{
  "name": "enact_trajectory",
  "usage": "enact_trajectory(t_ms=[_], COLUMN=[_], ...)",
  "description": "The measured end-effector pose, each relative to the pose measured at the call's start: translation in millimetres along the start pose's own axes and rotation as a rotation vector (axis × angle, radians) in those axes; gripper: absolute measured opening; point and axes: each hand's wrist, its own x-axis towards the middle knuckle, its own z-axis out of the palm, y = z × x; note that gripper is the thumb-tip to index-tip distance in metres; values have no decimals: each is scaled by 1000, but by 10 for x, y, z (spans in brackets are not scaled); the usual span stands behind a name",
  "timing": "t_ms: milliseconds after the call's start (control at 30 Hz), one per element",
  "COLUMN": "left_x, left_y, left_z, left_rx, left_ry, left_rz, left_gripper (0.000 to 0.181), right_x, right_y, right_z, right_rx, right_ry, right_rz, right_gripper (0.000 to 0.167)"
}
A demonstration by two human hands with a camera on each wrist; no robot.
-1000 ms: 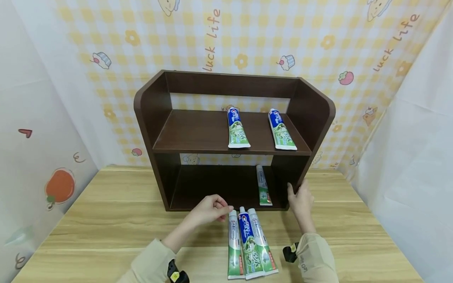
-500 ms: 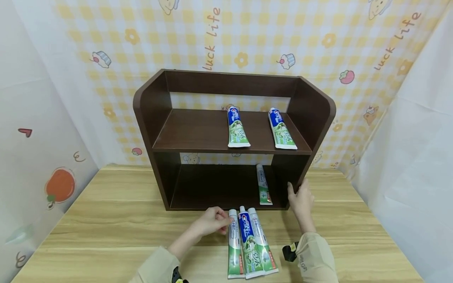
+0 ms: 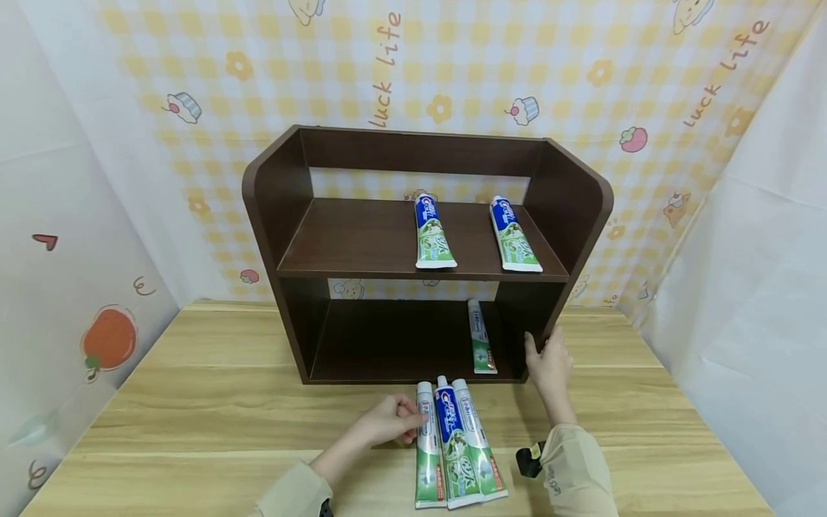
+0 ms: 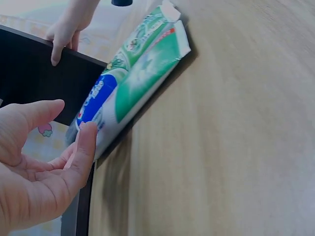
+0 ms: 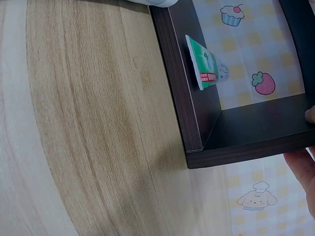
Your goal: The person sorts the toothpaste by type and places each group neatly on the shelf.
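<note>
Three toothpaste tubes lie side by side on the table before the shelf, caps toward it: a white-and-green tube [image 3: 429, 459] on the left, a blue-and-green tube [image 3: 460, 452] in the middle, another white-and-green tube [image 3: 481, 449] on the right. My left hand [image 3: 388, 420] is at the left tube's upper part; in the left wrist view, its thumb and index finger [image 4: 84, 147] stand apart with nothing pinched between them. My right hand [image 3: 552, 362] grips the right side panel of the dark brown shelf [image 3: 423, 276], thumb inside, other fingers outside.
Two blue-and-green tubes, one mid-shelf [image 3: 435, 233] and one at the right [image 3: 515, 237], lie on the upper board. A white-and-green tube [image 3: 481, 337] lies on the lower board's right side. Patterned cloth [image 3: 439, 72] hangs behind the shelf.
My left hand has moved from the left tube's cap down along its left side, toward me. My right hand keeps its grip on the shelf, and the tubes have not moved.
</note>
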Motion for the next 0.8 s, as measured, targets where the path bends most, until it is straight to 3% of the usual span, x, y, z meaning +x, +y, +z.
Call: enact_trajectory(t_ms=[400, 567, 800], left_x=[-9, -24, -44], left_y=[-131, -150, -123], left_z=[140, 230, 363], left_rx=[89, 96, 224], left_ry=[40, 94, 163], left_rz=[21, 18, 37], left_gripper=[41, 44, 42], right_x=[2, 0, 9], right_y=[22, 23, 34], right_z=[31, 52, 44], right_rx=[-17, -9, -8], right_ry=[8, 8, 20], right_rz=[-25, -30, -39], right_gripper=[24, 25, 23])
